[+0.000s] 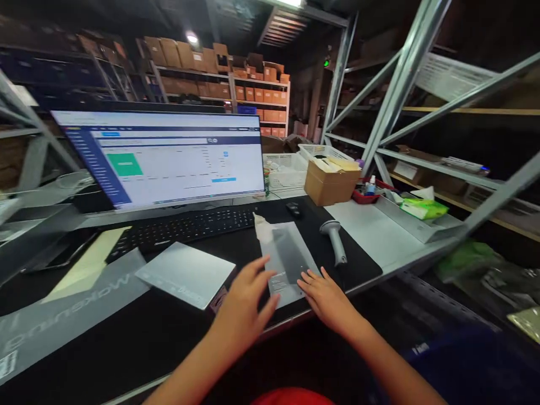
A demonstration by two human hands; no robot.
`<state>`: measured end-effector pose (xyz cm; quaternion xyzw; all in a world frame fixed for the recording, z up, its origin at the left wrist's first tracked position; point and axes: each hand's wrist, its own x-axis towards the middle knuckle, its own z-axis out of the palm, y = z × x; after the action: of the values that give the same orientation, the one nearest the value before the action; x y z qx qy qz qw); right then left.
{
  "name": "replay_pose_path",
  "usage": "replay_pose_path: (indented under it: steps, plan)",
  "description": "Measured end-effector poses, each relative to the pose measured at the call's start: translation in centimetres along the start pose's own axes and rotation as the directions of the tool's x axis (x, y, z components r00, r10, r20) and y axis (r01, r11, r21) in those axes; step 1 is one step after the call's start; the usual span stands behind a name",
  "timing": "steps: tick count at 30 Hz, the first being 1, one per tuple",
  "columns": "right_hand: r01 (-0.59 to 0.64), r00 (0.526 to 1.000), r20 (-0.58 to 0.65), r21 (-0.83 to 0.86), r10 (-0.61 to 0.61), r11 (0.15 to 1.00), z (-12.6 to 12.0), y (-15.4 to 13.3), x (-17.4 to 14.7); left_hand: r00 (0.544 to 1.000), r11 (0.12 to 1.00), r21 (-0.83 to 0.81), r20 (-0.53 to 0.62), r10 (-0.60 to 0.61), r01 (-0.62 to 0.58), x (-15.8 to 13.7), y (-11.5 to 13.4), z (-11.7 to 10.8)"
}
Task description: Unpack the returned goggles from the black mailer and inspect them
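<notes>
A translucent plastic bag (291,253) with a darker grey patch lies flat on the black desk mat, its far left corner crumpled. My right hand (324,295) rests on the bag's near right side, fingers spread. Over its near left edge is my left hand (248,298), fingers apart and nothing between them; whether it touches the bag I cannot tell. To the left of that hand sits a flat white box (188,274), set at an angle. A grey printed plastic bag (80,306) stretches across the mat's left side.
A monitor (177,157) stands behind a black keyboard (185,226). On the right are a mouse (294,210), a barcode scanner (335,242) and an open cardboard box (331,183) of papers. Farther right, a grey tray (422,222) holds a green packet. Metal shelving posts (399,84) rise beside the desk.
</notes>
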<state>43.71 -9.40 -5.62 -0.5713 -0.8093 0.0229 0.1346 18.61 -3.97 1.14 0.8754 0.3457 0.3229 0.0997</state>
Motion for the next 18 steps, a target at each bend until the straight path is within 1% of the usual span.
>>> replay_pose_path:
  steps: [1,3,5,7,9,11,13,16,18]
  plan:
    - [-0.026,0.999,0.018,0.010,0.026,1.000,-0.6,-0.1,-0.7,0.991,0.999,0.008,0.127,0.050,-0.052,-0.2,0.8,1.5]
    - [-0.069,0.997,0.034,0.036,0.068,0.997,-1.6,-0.4,-2.6,0.937,0.991,0.038,0.331,0.109,-0.128,-0.5,1.5,4.3]
    - [-0.091,0.996,0.033,0.085,0.089,0.992,-2.2,-0.6,-4.7,0.877,0.981,0.079,0.464,0.121,-0.178,-0.4,1.7,6.5]
    - [-0.135,0.991,-0.004,0.152,0.137,0.979,-2.4,-0.8,-7.0,0.834,0.968,0.122,0.539,0.120,-0.218,-0.1,1.8,8.2]
    - [-0.196,0.975,-0.054,0.229,0.213,0.953,-2.2,-0.9,-9.4,0.817,0.954,0.159,0.563,0.124,-0.255,0.5,2.0,9.8]
    - [-0.259,0.953,-0.078,0.298,0.294,0.919,-1.3,-1.0,-11.9,0.819,0.940,0.187,0.557,0.137,-0.284,1.2,2.5,11.3]
    - [-0.322,0.929,-0.061,0.357,0.366,0.877,0.0,-1.0,-14.3,0.830,0.932,0.213,0.540,0.139,-0.294,2.1,2.9,12.6]
    - [-0.398,0.889,-0.017,0.467,0.458,0.790,1.7,-1.2,-17.1,0.864,0.936,0.229,0.487,0.128,-0.268,3.7,2.5,13.5]
    - [-0.415,0.861,-0.021,0.550,0.509,0.725,1.9,-1.2,-17.5,0.911,0.952,0.226,0.399,0.103,-0.207,4.7,1.2,13.3]
